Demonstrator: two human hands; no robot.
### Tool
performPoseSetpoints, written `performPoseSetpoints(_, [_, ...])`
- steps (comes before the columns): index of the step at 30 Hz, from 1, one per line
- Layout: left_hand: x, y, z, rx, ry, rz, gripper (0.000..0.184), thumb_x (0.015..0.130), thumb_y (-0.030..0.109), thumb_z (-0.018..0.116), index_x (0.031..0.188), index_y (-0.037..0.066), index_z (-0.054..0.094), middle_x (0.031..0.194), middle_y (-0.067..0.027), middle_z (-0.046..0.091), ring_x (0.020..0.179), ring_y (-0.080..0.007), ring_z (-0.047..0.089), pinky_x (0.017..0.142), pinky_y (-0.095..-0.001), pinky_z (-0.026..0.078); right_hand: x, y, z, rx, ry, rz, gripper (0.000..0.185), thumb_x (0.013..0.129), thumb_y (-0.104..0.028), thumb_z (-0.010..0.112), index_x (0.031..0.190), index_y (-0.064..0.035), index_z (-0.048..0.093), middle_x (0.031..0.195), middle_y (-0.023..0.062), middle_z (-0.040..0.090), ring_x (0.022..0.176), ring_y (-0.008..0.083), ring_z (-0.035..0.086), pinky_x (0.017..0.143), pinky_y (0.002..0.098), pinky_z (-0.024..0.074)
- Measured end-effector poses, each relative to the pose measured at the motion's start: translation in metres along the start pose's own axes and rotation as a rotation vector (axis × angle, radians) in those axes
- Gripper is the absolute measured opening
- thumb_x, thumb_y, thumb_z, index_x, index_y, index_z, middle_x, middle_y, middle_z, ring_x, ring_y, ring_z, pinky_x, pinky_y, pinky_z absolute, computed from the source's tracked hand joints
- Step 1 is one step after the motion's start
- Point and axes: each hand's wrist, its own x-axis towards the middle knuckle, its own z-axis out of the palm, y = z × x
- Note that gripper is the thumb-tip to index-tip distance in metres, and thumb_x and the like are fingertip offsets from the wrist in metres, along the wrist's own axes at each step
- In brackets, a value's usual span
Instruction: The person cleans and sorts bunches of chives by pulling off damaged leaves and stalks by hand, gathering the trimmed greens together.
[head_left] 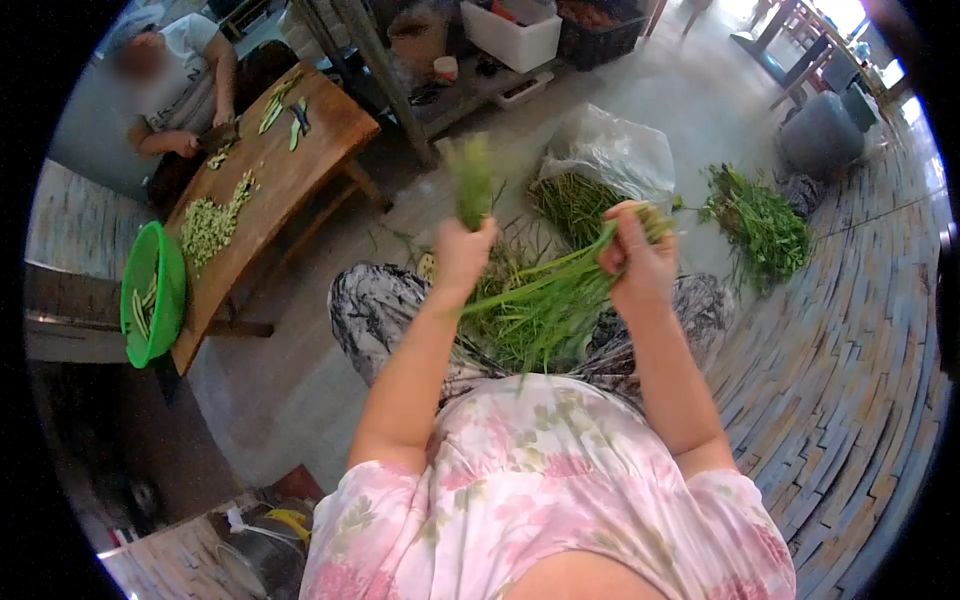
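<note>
Left hand [463,257] clamped on a tuft [473,185], right hand [640,258] on greens [553,300], well apart; likely light, limp, bruisable; grip the stems [570,264]!

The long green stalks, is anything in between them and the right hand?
No, nothing visible is in the way: the right hand is closed right on the long green stalks, and their loose ends spread toward the left forearm. The clear plastic bag sits beyond, on the floor.
</note>
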Motion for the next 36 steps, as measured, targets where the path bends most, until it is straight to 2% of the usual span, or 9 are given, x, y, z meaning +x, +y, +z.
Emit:
performPoseSetpoints(1, [0.008, -0.002, -0.011, -0.092, 0.008, -0.175, 0.017, 0.075, 0.011, 0.066, 0.090, 0.003, 0.062, 0.073, -0.0062, 0.059, 0.059, -0.0143, 0.053, 0.051, -0.0278, 0.042, 0.003, -0.011, -0.006, 0.046, 0.030, -0.024, 0.012, 0.087, -0.016, 0.058, 0.081, -0.0051, 0.057, 0.065, 0.0002, 0.053, 0.050, 0.0060, 0.043, 0.041, 0.0204, 0.0318])
performPoseSetpoints(3, [0.003, -0.004, -0.031, -0.212, 0.009, -0.216, 0.014, 0.076, 0.010, 0.066, 0.087, 0.002, 0.061, 0.072, -0.0056, 0.057, 0.057, -0.0147, 0.051, 0.050, -0.0284, 0.042, 0.016, -0.026, -0.026, 0.135, 0.049, -0.041, 0.012, 0.088, -0.017, 0.056, 0.084, -0.0062, 0.055, 0.068, -0.0002, 0.051, 0.051, 0.0058, 0.041, 0.041, 0.0203, 0.0309])
performPoseSetpoints(8, [-0.005, -0.008, -0.059, -0.263, 0.128, -0.247, 0.015, 0.076, 0.003, 0.064, 0.089, 0.000, 0.058, 0.069, -0.0034, 0.054, 0.051, -0.0116, 0.046, 0.047, -0.0266, 0.037, 0.045, -0.040, -0.094, 0.623, -0.213, -0.021, 0.016, 0.093, -0.020, 0.046, 0.092, -0.0044, 0.050, 0.076, 0.0023, 0.040, 0.058, 0.0080, 0.033, 0.047, 0.0205, 0.0308])
performPoseSetpoints(13, [-0.017, -0.002, -0.067, -0.410, 0.088, -0.144, 0.015, 0.075, 0.002, 0.066, 0.086, -0.001, 0.057, 0.068, -0.0029, 0.054, 0.049, -0.0113, 0.045, 0.043, -0.0240, 0.036, 0.047, -0.048, -0.113, 0.763, -0.161, -0.041, 0.016, 0.093, -0.021, 0.046, 0.092, -0.0049, 0.050, 0.077, 0.0029, 0.041, 0.058, 0.0090, 0.033, 0.047, 0.0221, 0.0312])
performPoseSetpoints(19, [-0.049, 0.036, -0.053, -0.540, -0.353, -0.165, 0.022, 0.077, 0.015, 0.067, 0.090, -0.001, 0.059, 0.069, -0.0045, 0.057, 0.049, -0.0075, 0.045, 0.041, -0.0213, 0.035, 0.052, -0.040, -0.125, 0.671, -0.110, -0.073, 0.016, 0.092, -0.021, 0.047, 0.093, -0.0056, 0.050, 0.078, 0.0031, 0.042, 0.058, 0.0091, 0.036, 0.048, 0.0226, 0.0339])
performPoseSetpoints(25, [-0.055, 0.058, -0.018, -0.455, -0.656, -0.132, 0.027, 0.080, 0.019, 0.063, 0.100, 0.000, 0.060, 0.092, -0.0095, 0.063, 0.052, -0.0060, 0.047, 0.042, -0.0188, 0.036, 0.058, -0.037, -0.119, 0.679, -0.169, -0.023, 0.016, 0.091, -0.022, 0.049, 0.091, -0.0065, 0.052, 0.075, 0.0022, 0.042, 0.058, 0.0080, 0.037, 0.047, 0.0222, 0.0348])
performPoseSetpoints(28, [-0.047, 0.052, 0.001, -0.434, -0.673, -0.216, 0.033, 0.080, 0.022, 0.063, 0.106, 0.002, 0.058, 0.102, -0.0095, 0.061, 0.054, -0.0058, 0.049, 0.042, -0.0189, 0.036, 0.059, -0.039, -0.106, 0.668, -0.132, -0.004, 0.015, 0.091, -0.021, 0.049, 0.090, -0.0063, 0.052, 0.074, 0.0023, 0.043, 0.057, 0.0079, 0.037, 0.046, 0.0220, 0.0335])
performPoseSetpoints(31, [-0.049, 0.049, 0.009, -0.337, -0.765, -0.358, 0.037, 0.082, 0.026, 0.063, 0.110, 0.004, 0.056, 0.100, -0.0076, 0.060, 0.054, -0.0062, 0.049, 0.043, -0.0186, 0.037, 0.062, -0.040, -0.092, 0.581, -0.042, -0.051, 0.013, 0.090, -0.020, 0.051, 0.091, -0.0066, 0.053, 0.074, 0.0026, 0.046, 0.055, 0.0080, 0.037, 0.044, 0.0213, 0.0323])
performPoseSetpoints(36, [-0.061, 0.044, 0.016, -0.539, -0.974, -0.532, 0.039, 0.083, 0.030, 0.062, 0.110, 0.004, 0.055, 0.085, -0.0030, 0.055, 0.054, -0.0092, 0.050, 0.041, -0.0205, 0.034, 0.073, -0.037, -0.095, 0.419, 0.000, -0.141, 0.015, 0.089, -0.021, 0.054, 0.092, -0.0064, 0.054, 0.080, 0.0042, 0.054, 0.054, 0.0078, 0.041, 0.043, 0.0215, 0.0318])
